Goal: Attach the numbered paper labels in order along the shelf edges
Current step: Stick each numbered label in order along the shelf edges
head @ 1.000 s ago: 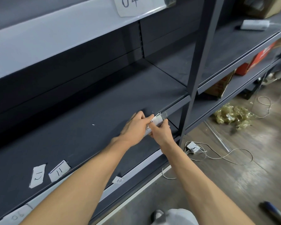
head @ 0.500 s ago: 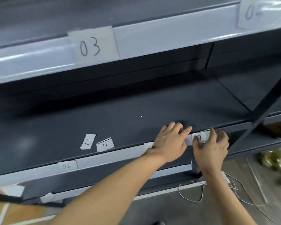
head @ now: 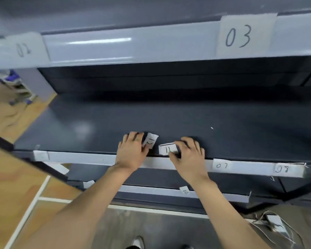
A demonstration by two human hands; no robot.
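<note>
Fingers of the left hand (head: 131,151) pinch the edge of label 12 (head: 151,141), which tilts up at the hand's two o'clock. Fingers of the right hand (head: 189,153) pinch label 11 (head: 167,150) at that hand's nine o'clock. Both papers sit on the dark shelf (head: 223,123) near its pale edge strip (head: 97,158), where label 07 (head: 221,165) and label 08 (head: 282,169) are stuck at four o'clock.

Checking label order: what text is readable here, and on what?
"03": label 03, upper shelf edge.
"02", blurred: label 02, same edge.
"12", sideways: slip 12, at left hand.
"11": slip 11, at right hand.
"07", "08": label 07, label 08, middle shelf edge.
"09", turned: label 09, lower shelf edge.
Unreadable: leftmost label, middle edge.
</note>
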